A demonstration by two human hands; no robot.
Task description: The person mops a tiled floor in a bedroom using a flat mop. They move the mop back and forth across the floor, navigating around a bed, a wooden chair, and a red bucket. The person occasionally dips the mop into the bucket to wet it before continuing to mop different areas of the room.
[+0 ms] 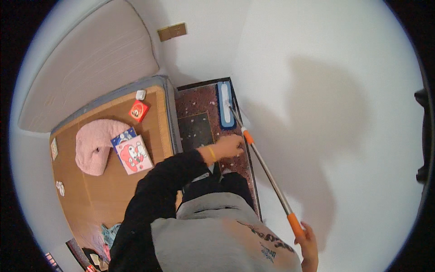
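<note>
A flat mop's blue head (pixel 226 105) with a white plate lies on the dark red speckled floor, along the foot of the white wall. From it a metal telescopic pole (pixel 271 173) with orange sleeves slants down to the right. At the lower right my right hand (pixel 307 239) is closed around the orange grip at the pole's end. My left hand (pixel 232 146), with a yellow band at the wrist, is over the floor just left of the pole's upper orange sleeve; its fingers are curled, and whether they hold anything is not clear.
A bed with a brown mat (pixel 108 190) stands at the left; on it are a pink U-shaped cushion (pixel 91 146), picture-covered books (pixel 135 154), a red box (pixel 138 111) and a small white case (pixel 141 95). The wall (pixel 326 102) runs close along the right. A dark rectangle (pixel 196 129) marks the floor.
</note>
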